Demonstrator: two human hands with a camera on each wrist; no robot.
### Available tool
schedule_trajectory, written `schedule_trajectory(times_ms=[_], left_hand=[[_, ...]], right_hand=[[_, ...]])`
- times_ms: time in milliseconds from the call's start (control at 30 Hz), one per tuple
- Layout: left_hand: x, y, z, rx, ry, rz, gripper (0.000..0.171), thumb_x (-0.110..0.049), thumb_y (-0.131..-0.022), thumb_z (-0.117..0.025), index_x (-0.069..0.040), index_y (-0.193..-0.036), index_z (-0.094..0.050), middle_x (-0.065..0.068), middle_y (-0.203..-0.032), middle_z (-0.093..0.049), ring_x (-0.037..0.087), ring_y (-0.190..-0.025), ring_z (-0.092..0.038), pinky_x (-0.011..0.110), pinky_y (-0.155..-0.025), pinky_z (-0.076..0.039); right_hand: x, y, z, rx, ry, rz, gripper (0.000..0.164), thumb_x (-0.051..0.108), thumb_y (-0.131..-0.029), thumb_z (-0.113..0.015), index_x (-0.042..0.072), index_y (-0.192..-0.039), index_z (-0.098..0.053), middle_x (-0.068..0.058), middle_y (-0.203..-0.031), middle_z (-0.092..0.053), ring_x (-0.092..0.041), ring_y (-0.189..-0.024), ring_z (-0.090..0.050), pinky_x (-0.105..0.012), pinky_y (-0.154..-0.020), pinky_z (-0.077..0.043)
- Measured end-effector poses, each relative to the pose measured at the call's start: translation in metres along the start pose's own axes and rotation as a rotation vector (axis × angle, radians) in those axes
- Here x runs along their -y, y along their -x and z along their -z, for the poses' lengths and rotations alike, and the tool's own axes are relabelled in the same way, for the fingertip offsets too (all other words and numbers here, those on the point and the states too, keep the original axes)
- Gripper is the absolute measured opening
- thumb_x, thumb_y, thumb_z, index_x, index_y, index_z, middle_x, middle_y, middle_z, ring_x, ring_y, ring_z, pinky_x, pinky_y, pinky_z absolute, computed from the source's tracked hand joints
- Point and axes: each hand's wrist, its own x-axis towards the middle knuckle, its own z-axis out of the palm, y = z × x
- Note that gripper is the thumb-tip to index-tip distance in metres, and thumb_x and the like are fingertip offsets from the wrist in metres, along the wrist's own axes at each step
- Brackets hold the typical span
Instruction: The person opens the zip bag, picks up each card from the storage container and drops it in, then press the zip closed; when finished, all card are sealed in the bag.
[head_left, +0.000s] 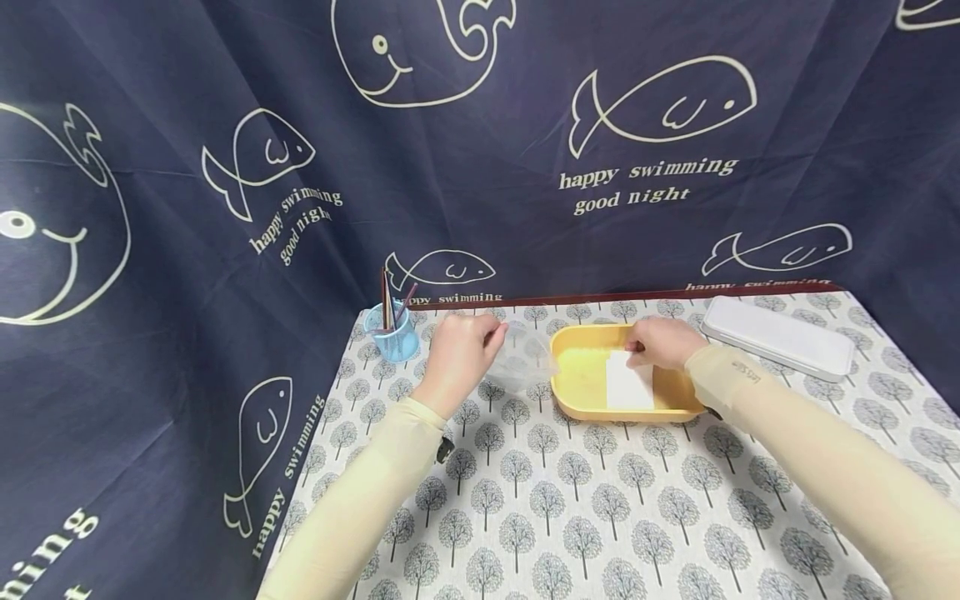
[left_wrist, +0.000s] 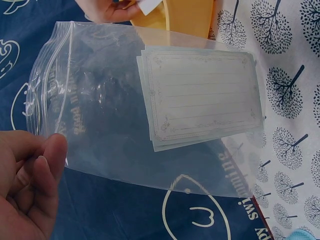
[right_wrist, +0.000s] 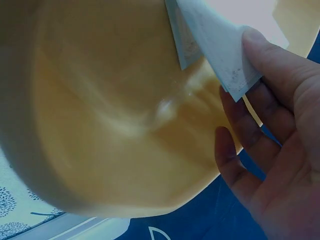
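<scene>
My left hand (head_left: 467, 348) pinches the zip edge of a clear zip bag (left_wrist: 110, 150) between thumb and finger. Inside the bag lie several lined paper cards (left_wrist: 205, 95) with decorated borders, slightly fanned at one end. At the yellow tray (head_left: 588, 414), my right hand (head_left: 663, 342) pinches the corner of some white paper cards (right_wrist: 227, 60) between thumb and fingers. In the right wrist view these cards rise at an angle over the tray floor, and another card edge shows behind them.
Left of the bag stands a light blue pencil cup (head_left: 396, 340) holding several pencils. To the right of the tray lies a white case (head_left: 780, 337). A tree-patterned cloth (head_left: 547, 500) covers the table, and a dark blue curtain (head_left: 480, 183) hangs behind and to the left.
</scene>
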Motion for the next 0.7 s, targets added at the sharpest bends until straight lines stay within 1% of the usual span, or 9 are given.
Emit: schedule_trajectory(times_ms=[167,267,400,567,700], left_hand=[[0.0,0.0,-0.001,0.003,-0.003,0.0,0.016,-0.013,-0.099,-0.072,-0.006,-0.086,-0.078,0.005,-0.074,-0.075,0.013,-0.058,-0.066,0.023,-0.06,-0.054],[0.0,0.0,-0.001,0.01,-0.002,0.006,0.017,-0.013,-0.1,-0.071,-0.006,-0.086,-0.078,0.005,-0.074,-0.074,0.013,-0.058,-0.065,0.022,-0.059,-0.054],[0.001,-0.001,-0.002,0.008,0.001,0.014,0.015,-0.013,-0.099,-0.073,-0.006,-0.086,-0.078,0.004,-0.074,-0.074,0.012,-0.057,-0.064,0.022,-0.058,-0.053],[0.002,-0.002,-0.003,0.002,-0.009,0.004,0.016,-0.015,-0.1,-0.071,-0.007,-0.088,-0.078,0.004,-0.075,-0.075,0.013,-0.059,-0.066,0.023,-0.059,-0.054],[0.002,-0.002,-0.003,0.001,-0.012,-0.002,0.018,-0.017,-0.101,-0.07,-0.007,-0.087,-0.079,0.003,-0.073,-0.074,0.013,-0.058,-0.065,0.023,-0.058,-0.053]], right_hand=[[-0.003,-0.001,-0.001,-0.017,0.011,-0.02,0.012,0.022,-0.083,-0.089,0.017,-0.086,-0.079,0.007,-0.082,-0.071,-0.014,-0.073,-0.061,-0.043,-0.071,-0.056],[-0.004,-0.001,-0.001,-0.024,0.014,-0.032,0.013,0.024,-0.083,-0.089,0.017,-0.09,-0.082,0.004,-0.089,-0.075,-0.016,-0.078,-0.065,-0.048,-0.075,-0.057],[-0.002,0.0,0.001,-0.025,-0.004,-0.043,0.015,0.024,-0.084,-0.088,0.015,-0.094,-0.083,0.001,-0.093,-0.077,-0.016,-0.081,-0.068,-0.05,-0.079,-0.058],[0.001,0.003,0.01,0.018,-0.069,-0.022,0.011,0.019,-0.089,-0.084,0.011,-0.096,-0.082,0.001,-0.091,-0.076,-0.014,-0.08,-0.067,-0.049,-0.083,-0.058],[0.003,0.004,0.018,0.059,-0.122,0.023,0.005,0.013,-0.092,-0.079,0.008,-0.093,-0.08,0.004,-0.085,-0.073,-0.012,-0.076,-0.063,-0.043,-0.079,-0.058]])
